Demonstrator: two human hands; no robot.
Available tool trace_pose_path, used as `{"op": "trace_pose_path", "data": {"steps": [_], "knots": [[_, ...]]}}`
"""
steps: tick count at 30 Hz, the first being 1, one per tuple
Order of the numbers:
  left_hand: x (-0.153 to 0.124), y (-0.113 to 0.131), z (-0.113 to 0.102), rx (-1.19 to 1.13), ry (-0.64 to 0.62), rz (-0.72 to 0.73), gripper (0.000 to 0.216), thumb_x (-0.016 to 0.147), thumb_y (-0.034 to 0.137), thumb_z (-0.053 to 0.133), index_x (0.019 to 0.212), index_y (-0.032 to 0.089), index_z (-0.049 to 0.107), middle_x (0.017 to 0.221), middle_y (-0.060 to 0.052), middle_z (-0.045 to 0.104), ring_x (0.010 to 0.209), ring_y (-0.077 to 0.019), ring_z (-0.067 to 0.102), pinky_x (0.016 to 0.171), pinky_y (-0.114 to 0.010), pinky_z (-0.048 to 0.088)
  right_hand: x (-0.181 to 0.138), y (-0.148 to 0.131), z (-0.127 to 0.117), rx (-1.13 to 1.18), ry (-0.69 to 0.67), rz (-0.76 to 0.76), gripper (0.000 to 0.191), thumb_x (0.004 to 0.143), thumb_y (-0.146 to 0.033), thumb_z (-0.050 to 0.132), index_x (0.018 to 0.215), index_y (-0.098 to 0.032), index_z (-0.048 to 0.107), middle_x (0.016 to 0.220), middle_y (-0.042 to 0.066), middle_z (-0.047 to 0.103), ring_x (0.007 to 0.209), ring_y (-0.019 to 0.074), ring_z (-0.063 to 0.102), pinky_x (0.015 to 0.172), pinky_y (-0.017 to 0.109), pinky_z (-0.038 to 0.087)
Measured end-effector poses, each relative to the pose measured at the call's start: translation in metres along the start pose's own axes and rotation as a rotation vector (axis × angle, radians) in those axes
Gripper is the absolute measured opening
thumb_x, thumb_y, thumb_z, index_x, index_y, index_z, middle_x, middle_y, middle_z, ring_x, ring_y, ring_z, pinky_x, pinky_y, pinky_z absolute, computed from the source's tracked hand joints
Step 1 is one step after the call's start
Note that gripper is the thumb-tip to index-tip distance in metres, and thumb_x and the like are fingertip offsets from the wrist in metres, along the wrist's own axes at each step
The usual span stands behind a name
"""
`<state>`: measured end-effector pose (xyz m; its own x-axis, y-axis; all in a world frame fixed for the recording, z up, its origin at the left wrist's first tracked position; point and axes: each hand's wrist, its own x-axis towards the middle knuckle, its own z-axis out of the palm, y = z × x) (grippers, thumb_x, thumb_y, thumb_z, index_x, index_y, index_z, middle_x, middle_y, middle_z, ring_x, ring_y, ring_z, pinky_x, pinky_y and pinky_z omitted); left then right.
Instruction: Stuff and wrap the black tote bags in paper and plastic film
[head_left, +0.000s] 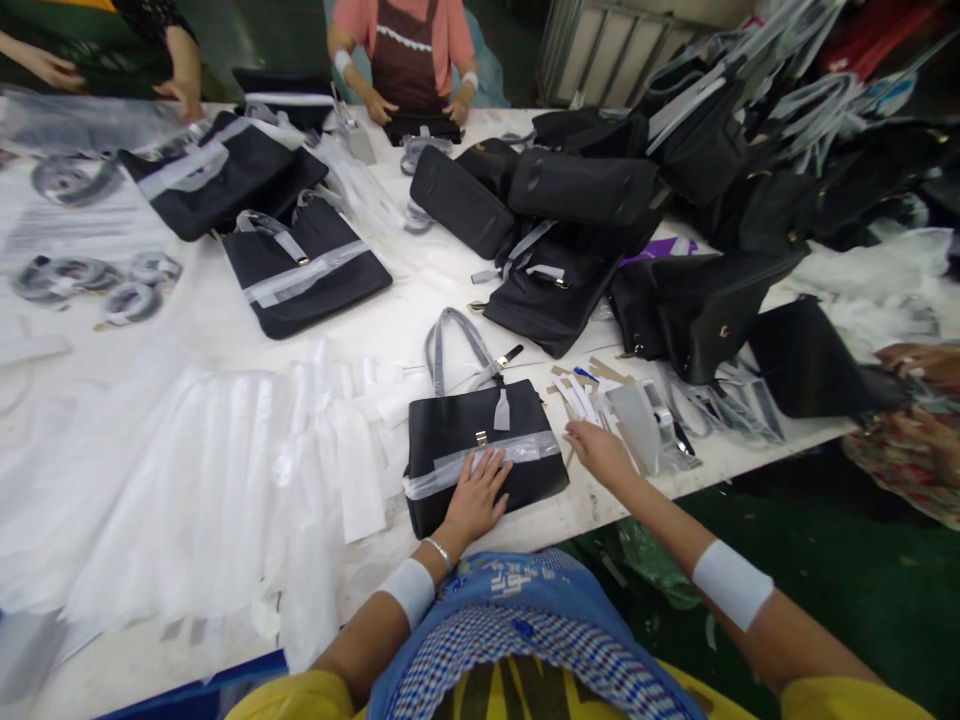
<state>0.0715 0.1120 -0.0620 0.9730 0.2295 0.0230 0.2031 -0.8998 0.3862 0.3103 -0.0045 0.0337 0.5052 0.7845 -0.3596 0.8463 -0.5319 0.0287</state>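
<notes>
In front of me a black handbag (pixel 442 420) lies flat, its grey-wrapped handles (pixel 452 345) pointing away. A clear plastic-film band (pixel 536 447) crosses its front below a gold clasp (pixel 481 438). My left hand (pixel 480 490) rests on the lower front of the bag, fingers spread over the band. To the right of the bag, my right hand (pixel 600 452) is at a pile of thin white strips (pixel 579 398), its fingertips pinched together. What they hold, if anything, is too small to make out. A whitish tag (pixel 502 410) hangs over the bag's top edge.
White wrapping sheets (pixel 225 470) cover the table's left side. Another wrapped handbag (pixel 307 265) lies beyond them. Black bags (pixel 581 185) are heaped at back right. A clear tape dispenser (pixel 637 425) stands near my right hand. Co-workers' hands (pixel 382 105) are across the table and at right (pixel 926 400).
</notes>
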Motion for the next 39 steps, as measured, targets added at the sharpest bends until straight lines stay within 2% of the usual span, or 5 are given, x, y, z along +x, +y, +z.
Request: {"op": "trace_pose_path", "data": {"steps": [9, 14, 21, 32, 39], "knots": [[0.000, 0.002, -0.002, 0.028, -0.001, 0.012, 0.059, 0.096, 0.043, 0.040, 0.150, 0.024, 0.030, 0.160, -0.005, 0.026, 0.148, -0.0264, 0.019, 0.120, -0.054, 0.014, -0.034, -0.024, 0.103, 0.086, 0.227, -0.274, 0.066, 0.096, -0.045, 0.046, 0.151, -0.013, 0.029, 0.157, 0.017, 0.028, 0.147, 0.0292, 0.018, 0.117, 0.053, 0.021], [0.000, 0.002, -0.004, 0.042, -0.004, 0.023, 0.060, 0.096, 0.047, 0.039, 0.150, 0.024, 0.031, 0.160, -0.005, 0.025, 0.148, -0.0268, 0.020, 0.120, -0.054, 0.016, -0.046, 0.030, 0.096, 0.055, 0.357, 0.057, 0.059, 0.099, -0.044, 0.038, 0.146, -0.010, 0.037, 0.153, 0.022, 0.033, 0.145, 0.0342, 0.022, 0.114, 0.058, 0.023], [0.000, 0.001, -0.011, 0.011, -0.031, 0.028, 0.060, 0.097, 0.049, 0.038, 0.150, 0.023, 0.030, 0.160, -0.006, 0.026, 0.148, -0.0266, 0.019, 0.120, -0.054, 0.014, -0.039, -0.054, 0.089, 0.121, 0.340, -0.331, 0.059, 0.100, -0.040, 0.039, 0.151, -0.012, 0.029, 0.157, 0.014, 0.030, 0.147, 0.0279, 0.016, 0.118, 0.052, 0.022], [-0.002, -0.006, -0.027, -0.212, -0.002, 0.040, 0.047, 0.095, 0.036, 0.047, 0.140, 0.023, 0.046, 0.153, -0.006, 0.040, 0.143, -0.0218, 0.032, 0.120, -0.047, 0.025, -0.035, -0.033, 0.084, 0.290, 0.550, -0.275, 0.054, 0.099, -0.035, 0.042, 0.149, -0.016, 0.034, 0.150, 0.018, 0.041, 0.142, 0.0331, 0.031, 0.114, 0.058, 0.028], [-0.057, -0.072, -0.094, -0.146, 0.427, -0.615, 0.042, 0.096, 0.020, 0.037, 0.136, 0.025, 0.049, 0.133, -0.008, 0.058, 0.126, -0.0220, 0.051, 0.108, -0.044, 0.045, -0.040, -0.068, 0.067, 0.521, 0.431, -0.438, 0.039, 0.098, -0.031, 0.043, 0.135, -0.024, 0.054, 0.137, 0.009, 0.057, 0.127, 0.0249, 0.053, 0.110, 0.045, 0.043]]}}
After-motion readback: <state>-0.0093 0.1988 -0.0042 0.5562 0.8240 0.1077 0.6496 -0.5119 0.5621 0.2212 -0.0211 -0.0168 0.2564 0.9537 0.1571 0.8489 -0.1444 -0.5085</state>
